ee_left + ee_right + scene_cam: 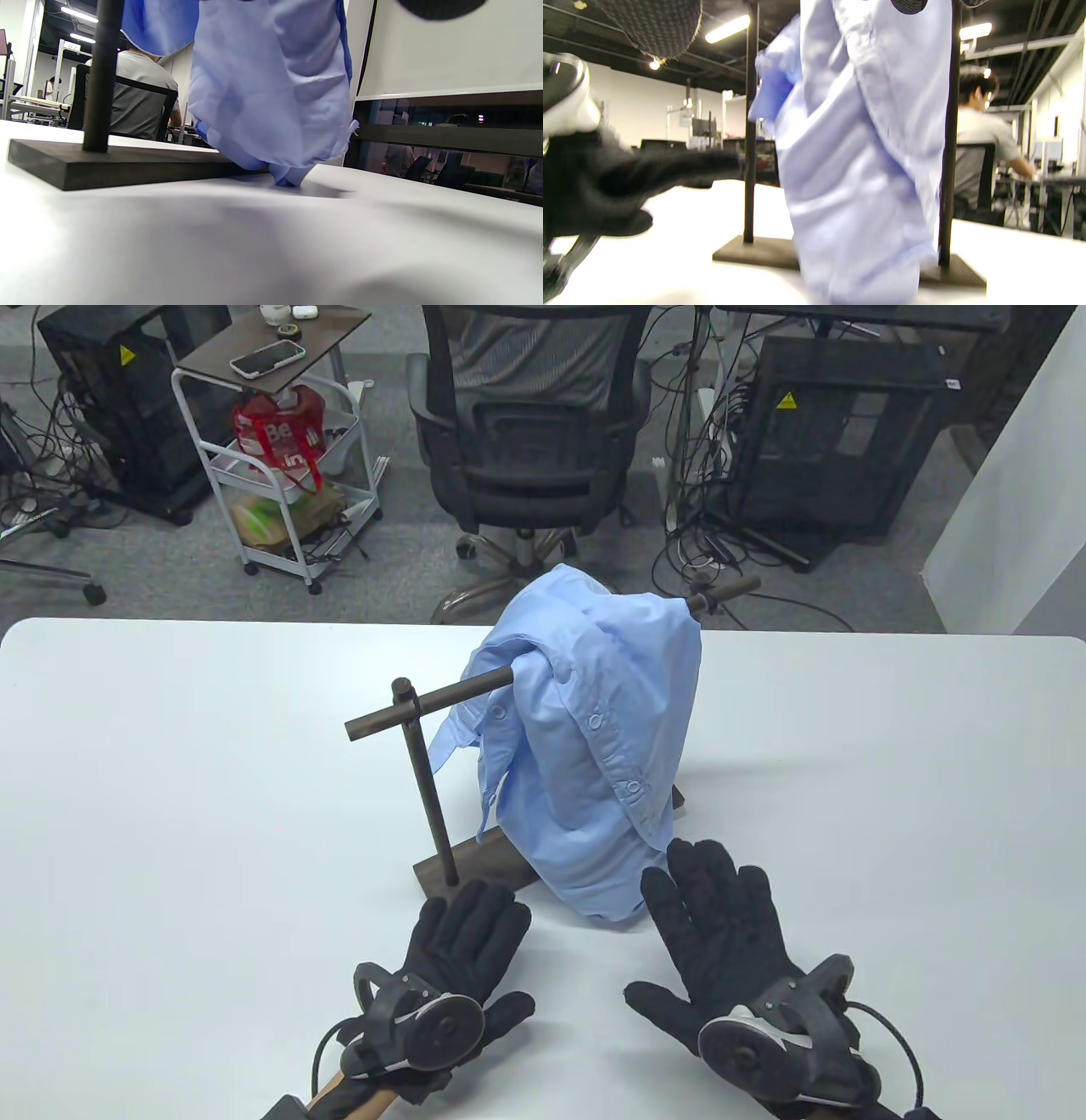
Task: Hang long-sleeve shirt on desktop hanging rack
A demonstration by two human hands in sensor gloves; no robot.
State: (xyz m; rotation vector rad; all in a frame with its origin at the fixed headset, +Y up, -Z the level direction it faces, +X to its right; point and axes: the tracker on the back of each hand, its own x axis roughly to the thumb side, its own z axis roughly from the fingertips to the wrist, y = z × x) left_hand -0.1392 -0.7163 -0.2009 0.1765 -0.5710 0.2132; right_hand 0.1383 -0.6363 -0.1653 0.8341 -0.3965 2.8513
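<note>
A light blue long-sleeve shirt point(594, 738) hangs draped over the horizontal bar of a dark wooden desktop rack point(424, 780); its lower end touches the white table. The shirt also shows in the left wrist view point(271, 93) and the right wrist view point(861, 169), and the rack base shows in the left wrist view point(114, 163). My left hand point(462, 937) rests flat on the table just in front of the rack base, fingers spread, holding nothing. My right hand point(721, 916) lies open with its fingertips beside the shirt's lower edge, holding nothing.
The white table point(170, 814) stretches wide to left and right of the rack. Beyond its far edge stand an office chair point(530, 432), a white cart point(280, 475) and black cabinets point(831, 432). A seated person point(984, 148) is in the background.
</note>
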